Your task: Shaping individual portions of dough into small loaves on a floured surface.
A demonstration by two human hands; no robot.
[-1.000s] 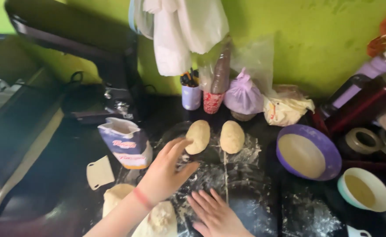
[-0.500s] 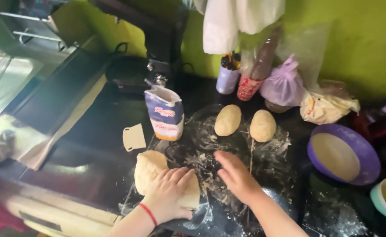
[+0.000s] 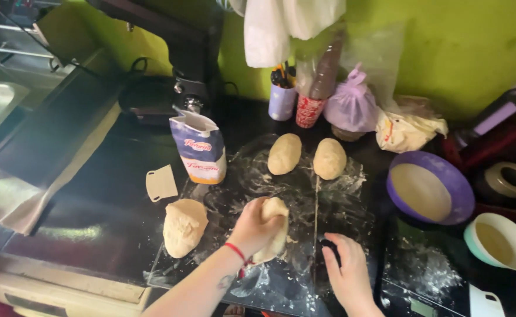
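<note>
Head view shows the left hand (image 3: 252, 226) curled around a dough piece (image 3: 272, 232) on the floured black counter (image 3: 340, 205), steadying it, while the right hand (image 3: 344, 271), fingers together, presses flat nearby.

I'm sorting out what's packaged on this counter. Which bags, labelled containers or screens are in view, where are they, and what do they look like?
Flour bag: upright, top open, behind the large dough lump; white and blue with red lettering.
Paper cup: by the green wall; red with white pattern.
Purple bag: right of the cup, knotted, rounded.
Crumpled bag: further right; cream with yellow and red marks.
Kitchen scale: bottom right edge; dark, floured, small display.
</note>
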